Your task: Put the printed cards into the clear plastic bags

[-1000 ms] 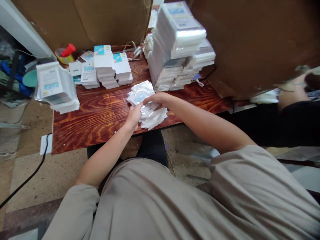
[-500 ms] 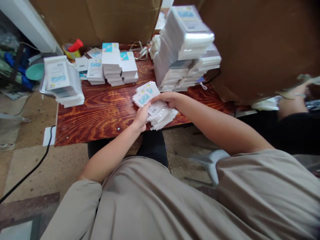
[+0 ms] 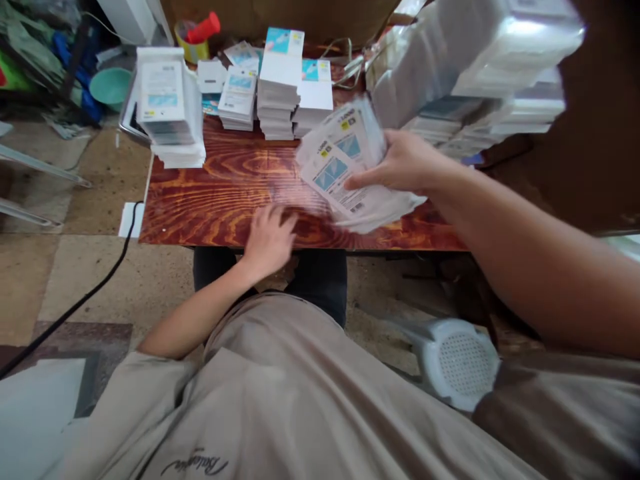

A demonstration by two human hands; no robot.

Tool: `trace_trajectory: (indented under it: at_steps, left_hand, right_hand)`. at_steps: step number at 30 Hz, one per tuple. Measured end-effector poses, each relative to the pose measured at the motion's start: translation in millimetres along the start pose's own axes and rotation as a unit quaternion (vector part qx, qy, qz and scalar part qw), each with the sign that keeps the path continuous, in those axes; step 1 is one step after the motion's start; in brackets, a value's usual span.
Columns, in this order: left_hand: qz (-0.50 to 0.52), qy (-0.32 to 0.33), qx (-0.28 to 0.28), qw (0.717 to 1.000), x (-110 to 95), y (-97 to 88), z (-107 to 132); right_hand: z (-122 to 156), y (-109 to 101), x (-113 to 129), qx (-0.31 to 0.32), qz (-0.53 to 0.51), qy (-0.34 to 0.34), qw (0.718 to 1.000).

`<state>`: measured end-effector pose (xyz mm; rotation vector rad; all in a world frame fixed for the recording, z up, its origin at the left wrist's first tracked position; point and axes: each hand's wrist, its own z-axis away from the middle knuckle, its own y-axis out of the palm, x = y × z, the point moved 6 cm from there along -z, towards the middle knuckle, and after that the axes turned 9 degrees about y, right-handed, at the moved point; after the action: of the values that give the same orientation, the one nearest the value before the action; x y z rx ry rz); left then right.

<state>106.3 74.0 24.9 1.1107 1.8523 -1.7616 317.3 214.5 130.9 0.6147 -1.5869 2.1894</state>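
A fanned bundle of printed cards in clear plastic sleeves (image 3: 340,163) hangs over the table's front part, slightly blurred by motion. My right hand (image 3: 395,160) grips it from the right, thumb on top and the other fingers hidden beneath or behind. My left hand (image 3: 273,237) lies at the front edge of the wooden table (image 3: 215,200), fingers apart, with nothing in it. A tall stack of sleeved packets (image 3: 480,60) rises just behind my right hand.
Along the back stand stacks of white cards (image 3: 277,100) and a lower stack of printed cards (image 3: 237,100). Sleeved cards (image 3: 167,107) are piled at the left end. Behind them is a yellow tape roll with a red object (image 3: 203,30). A white plastic stool (image 3: 463,363) stands at lower right.
My left hand has let go of the sleeved cards and drawn back to the table edge. My right hand has raised the bundle off the table. The view has shifted right.
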Motion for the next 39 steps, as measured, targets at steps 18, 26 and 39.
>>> trace_trajectory:
  at_steps: [18,26,39]
  left_hand:
    - [0.297,0.013,-0.318,0.900,27.4,6.1,-87.0]
    - [0.268,-0.006,-0.317,0.910,32.0,-2.7,-117.0]
    - [0.227,0.048,-0.178,0.956,25.0,-5.8,-126.1]
  right_hand:
    - [4.4,56.6,19.5,0.009,0.311,-0.163,0.936]
    - [-1.3,62.6,9.2,-0.027,0.298,-0.167,0.940]
    - [-7.3,61.2,2.0,0.026,0.293,-0.204,0.934]
